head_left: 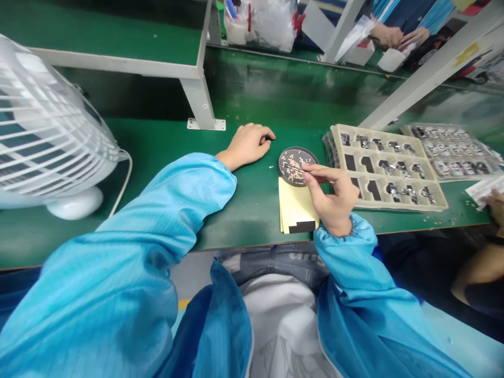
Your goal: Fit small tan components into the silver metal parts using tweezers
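My right hand is closed in a pinch on thin tweezers, whose tips rest over a round dark dish full of several tiny pale parts. The dish sits on the green bench, partly on a stack of yellow sheets. My left hand lies on the bench left of the dish, fingers curled in, with a small dark thing I cannot make out at its fingertips. Both arms wear blue sleeves.
A beige compartment tray with small metal parts lies right of the dish, a clear tray behind it. A white fan stands at left. A shelf post rises behind. Another person's hands show at far right and top right.
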Available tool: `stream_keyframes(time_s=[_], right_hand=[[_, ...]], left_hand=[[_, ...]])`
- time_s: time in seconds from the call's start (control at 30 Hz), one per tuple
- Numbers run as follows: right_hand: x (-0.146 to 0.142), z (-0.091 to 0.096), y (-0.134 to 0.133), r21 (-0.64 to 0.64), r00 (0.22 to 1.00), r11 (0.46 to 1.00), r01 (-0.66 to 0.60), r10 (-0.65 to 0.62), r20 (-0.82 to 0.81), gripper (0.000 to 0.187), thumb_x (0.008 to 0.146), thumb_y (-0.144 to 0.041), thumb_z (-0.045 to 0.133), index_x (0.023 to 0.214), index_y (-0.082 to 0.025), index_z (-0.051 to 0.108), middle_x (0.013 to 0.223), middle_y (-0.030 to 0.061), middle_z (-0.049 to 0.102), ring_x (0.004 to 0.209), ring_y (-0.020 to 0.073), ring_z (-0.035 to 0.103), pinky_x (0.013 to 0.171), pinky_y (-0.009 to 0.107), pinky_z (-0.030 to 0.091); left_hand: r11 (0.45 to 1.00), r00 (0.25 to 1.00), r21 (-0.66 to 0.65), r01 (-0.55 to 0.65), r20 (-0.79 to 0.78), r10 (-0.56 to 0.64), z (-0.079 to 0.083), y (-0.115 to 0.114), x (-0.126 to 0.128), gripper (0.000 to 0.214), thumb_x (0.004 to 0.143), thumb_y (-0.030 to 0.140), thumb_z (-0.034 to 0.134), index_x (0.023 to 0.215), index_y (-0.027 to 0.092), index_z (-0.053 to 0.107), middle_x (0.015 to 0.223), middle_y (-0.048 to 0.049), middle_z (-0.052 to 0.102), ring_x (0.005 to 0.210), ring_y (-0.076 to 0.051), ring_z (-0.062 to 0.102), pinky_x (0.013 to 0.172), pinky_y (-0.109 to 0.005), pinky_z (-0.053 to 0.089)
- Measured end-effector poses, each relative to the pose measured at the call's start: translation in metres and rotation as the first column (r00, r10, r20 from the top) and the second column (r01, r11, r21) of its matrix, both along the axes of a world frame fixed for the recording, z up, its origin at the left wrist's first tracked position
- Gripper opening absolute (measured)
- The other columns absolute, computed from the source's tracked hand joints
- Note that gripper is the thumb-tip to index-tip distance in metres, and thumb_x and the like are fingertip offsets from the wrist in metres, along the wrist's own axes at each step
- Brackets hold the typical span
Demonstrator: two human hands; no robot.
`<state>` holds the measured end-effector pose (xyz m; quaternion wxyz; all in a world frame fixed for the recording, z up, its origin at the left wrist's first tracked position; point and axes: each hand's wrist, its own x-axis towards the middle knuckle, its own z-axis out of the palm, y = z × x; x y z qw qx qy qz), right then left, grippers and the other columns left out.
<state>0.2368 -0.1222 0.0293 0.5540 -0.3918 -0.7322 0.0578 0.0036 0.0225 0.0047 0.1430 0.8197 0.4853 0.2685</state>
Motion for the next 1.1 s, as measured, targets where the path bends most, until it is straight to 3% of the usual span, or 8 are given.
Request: stream_keyframes(time_s=[0.23,0.63,0.97,1.1], right_hand=[[-0.0020,-0.0042,0.0036,-0.091,0.984,0.990,-0.107,0.119,0.132,0.011,0.096,-0.022,0.076,0.102,-0.025,0.068,0.111,0.0044,0.083,0.104,0.0210,0.081,0.086,0.035,0.068],[-0.0022,-0.0090,0.0023,-0.123,0.964,0.989,-0.079,0.107,0.242,0.004,0.098,-0.028,0.072,0.096,-0.027,0.069,0.113,0.0025,0.083,0.105,0.0216,0.081,0.090,0.038,0.068],[-0.0038,-0.0097,0.0025,-0.109,0.969,0.989,-0.098,0.120,0.216,0.006,0.099,-0.023,0.072,0.098,-0.026,0.067,0.113,0.0027,0.083,0.105,0.0204,0.081,0.088,0.037,0.067],[-0.0035,-0.0088,0.0008,-0.038,0.992,0.998,-0.040,0.044,0.118,0.007,0.098,-0.025,0.073,0.098,-0.026,0.065,0.111,0.0051,0.083,0.104,0.0234,0.081,0.088,0.041,0.069]], left_hand=[[1.000,1.000,0.002,0.001,0.000,-0.001,-0.0004,0.0005,0.0005,0.030,0.094,0.022,0.057,0.115,0.026,0.077,0.096,-0.0050,0.074,0.101,-0.028,0.062,0.096,-0.045,0.043],[1.000,1.000,-0.012,-0.006,0.018,0.006,0.0015,-0.0013,0.0014,0.029,0.094,0.024,0.057,0.113,0.029,0.077,0.097,-0.0053,0.073,0.101,-0.028,0.061,0.098,-0.046,0.042],[1.000,1.000,-0.007,-0.004,0.014,0.004,-0.0006,-0.0007,0.0006,0.029,0.094,0.022,0.057,0.114,0.029,0.077,0.097,-0.0052,0.073,0.101,-0.028,0.061,0.097,-0.046,0.042],[1.000,1.000,-0.007,-0.006,0.004,0.006,-0.0002,-0.0005,0.0001,0.029,0.094,0.022,0.057,0.114,0.029,0.077,0.097,-0.0047,0.074,0.101,-0.028,0.061,0.096,-0.046,0.043]])
